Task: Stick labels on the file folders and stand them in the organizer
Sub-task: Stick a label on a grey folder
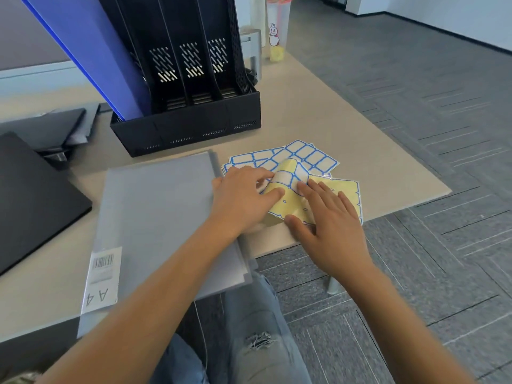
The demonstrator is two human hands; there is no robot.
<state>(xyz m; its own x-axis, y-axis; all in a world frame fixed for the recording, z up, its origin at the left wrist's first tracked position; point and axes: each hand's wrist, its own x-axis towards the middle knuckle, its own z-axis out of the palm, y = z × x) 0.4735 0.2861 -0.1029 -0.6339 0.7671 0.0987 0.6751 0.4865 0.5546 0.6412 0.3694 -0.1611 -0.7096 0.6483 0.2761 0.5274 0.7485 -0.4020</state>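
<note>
A grey file folder (pixel 155 212) lies flat on the desk in front of me, with a barcode sticker at its near left corner. To its right lie several label sheets (pixel 307 156) with blue-bordered white labels. My left hand (pixel 243 198) pinches the curled-up edge of a yellow-backed label sheet (pixel 288 176). My right hand (pixel 329 225) lies flat on that same sheet, fingers spread, pressing it to the desk. Behind stands the black organizer (pixel 191 112), with a blue folder (pixel 94 48) upright in its leftmost slot.
A black laptop (pixel 33 200) lies at the left, with dark folders (pixel 55 131) behind it. A plastic drink cup (pixel 277 29) stands at the desk's far right corner. The desk edge (pixel 401 209) runs close behind the label sheets; grey carpet floor lies beyond.
</note>
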